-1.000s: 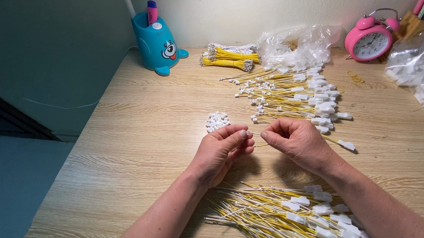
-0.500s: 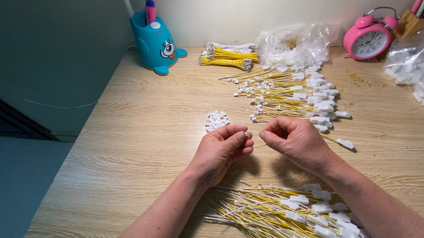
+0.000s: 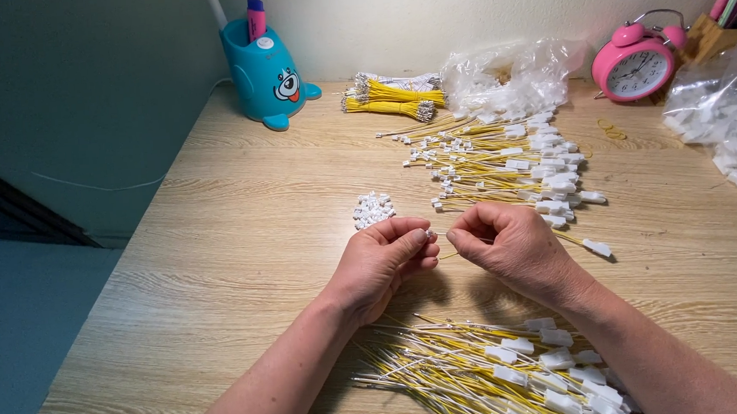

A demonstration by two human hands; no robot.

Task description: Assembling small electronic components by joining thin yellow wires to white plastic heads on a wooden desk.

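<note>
A yellow wire (image 3: 577, 242) is pinched in the curled right hand (image 3: 507, 243), the left hand (image 3: 382, 261) pinching a small white connector (image 3: 429, 232) against it.

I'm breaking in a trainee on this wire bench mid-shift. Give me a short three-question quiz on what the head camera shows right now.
1. True or false: the left hand and right hand meet fingertip to fingertip over the wooden table.
2. Which lies nearest the left hand? A) pink alarm clock B) small heap of white connectors C) blue animal-shaped pen holder
3. Fill in: the yellow wire running out from the right hand ends in a ____ connector.

Key: 1 true; 2 B; 3 white.
</note>
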